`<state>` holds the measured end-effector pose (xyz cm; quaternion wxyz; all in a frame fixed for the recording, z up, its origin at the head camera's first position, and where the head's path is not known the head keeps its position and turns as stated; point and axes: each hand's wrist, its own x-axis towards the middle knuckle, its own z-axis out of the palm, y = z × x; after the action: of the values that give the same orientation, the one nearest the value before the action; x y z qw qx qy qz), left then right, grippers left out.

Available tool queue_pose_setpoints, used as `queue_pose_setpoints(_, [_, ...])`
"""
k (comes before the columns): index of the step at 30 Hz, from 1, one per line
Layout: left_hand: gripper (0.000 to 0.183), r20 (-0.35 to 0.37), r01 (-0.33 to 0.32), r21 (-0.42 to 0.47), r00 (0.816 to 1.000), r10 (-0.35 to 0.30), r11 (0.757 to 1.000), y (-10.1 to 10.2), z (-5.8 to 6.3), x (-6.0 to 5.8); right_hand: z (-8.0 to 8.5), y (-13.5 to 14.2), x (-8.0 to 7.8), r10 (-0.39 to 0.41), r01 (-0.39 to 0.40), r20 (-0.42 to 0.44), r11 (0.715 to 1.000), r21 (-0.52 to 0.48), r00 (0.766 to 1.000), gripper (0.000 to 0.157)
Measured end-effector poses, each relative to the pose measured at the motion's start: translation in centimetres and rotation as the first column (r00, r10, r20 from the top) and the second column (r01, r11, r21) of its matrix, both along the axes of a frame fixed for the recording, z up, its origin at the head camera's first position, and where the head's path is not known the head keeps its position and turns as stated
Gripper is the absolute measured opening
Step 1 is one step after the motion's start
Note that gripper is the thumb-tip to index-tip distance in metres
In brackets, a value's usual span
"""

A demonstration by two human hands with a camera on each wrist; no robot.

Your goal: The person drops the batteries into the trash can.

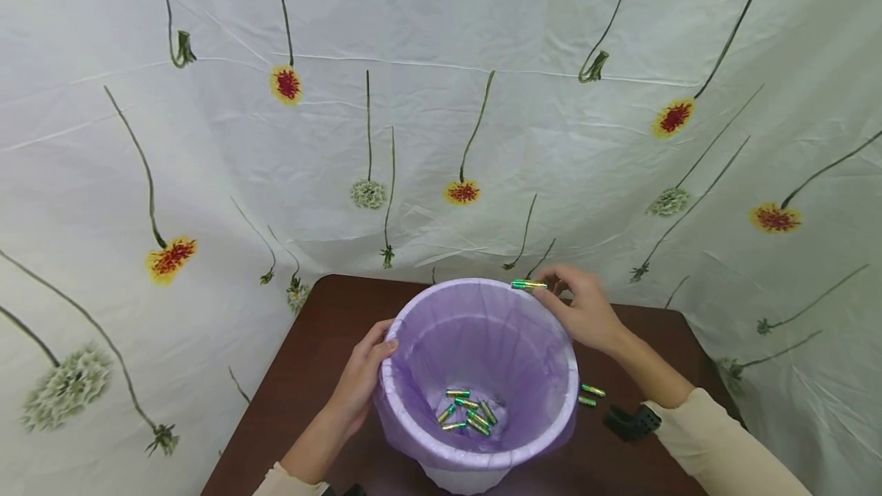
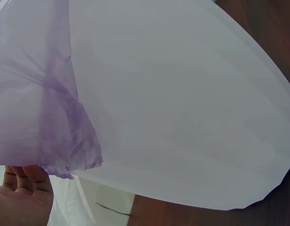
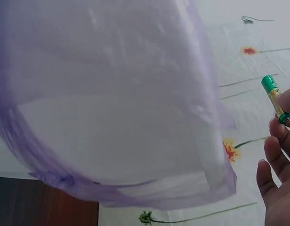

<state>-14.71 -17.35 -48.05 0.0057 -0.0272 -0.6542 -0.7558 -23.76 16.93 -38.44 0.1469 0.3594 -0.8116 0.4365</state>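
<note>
A white trash bin [image 1: 475,458] lined with a thin purple bag [image 1: 441,343] stands on the dark table. My left hand [image 1: 360,373] grips its left rim, thumb over the edge and fingers outside. In the left wrist view the curled fingers [image 2: 27,181] show below the bag's loose hem. Between thumb and fingertips, my right hand [image 1: 582,308] pinches a green and gold battery [image 3: 276,100], held over the far right part of the rim. Several like batteries [image 1: 467,403] lie scattered on the bin's floor, inside the bag.
Two more batteries [image 1: 592,389] lie on the table [image 1: 331,327], right of the bin. A black strap device [image 1: 632,423] sits at my right wrist. Behind the table hangs a white cloth [image 1: 413,37] printed with flowers.
</note>
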Motion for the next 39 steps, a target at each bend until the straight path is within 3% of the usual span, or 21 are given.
queue_pose_setpoints(6, [0.035,-0.007,-0.009,-0.007,1.000,0.009,1.000,0.0,0.1,-0.1,-0.1,-1.7,-0.6,0.078,-0.076,-0.074,0.997,0.026,0.994,0.017])
queue_pose_setpoints(14, [0.036,-0.004,-0.005,0.000,1.000,0.005,1.000,0.2,0.0,-0.5,0.0,-2.4,-0.8,0.027,-0.022,-0.096,0.998,0.052,0.995,0.038])
queue_pose_setpoints(21, [0.036,-0.009,-0.020,-0.002,1.000,0.020,1.000,0.1,0.0,-0.3,-0.2,-1.9,-0.6,0.028,-0.023,-0.099,0.998,0.057,0.995,0.036])
queue_pose_setpoints(39, [0.036,0.001,-0.025,0.005,1.000,0.025,1.000,0.2,0.0,0.0,-1.0,1.6,-0.6,-0.062,0.069,-0.098,0.995,0.071,0.993,0.034])
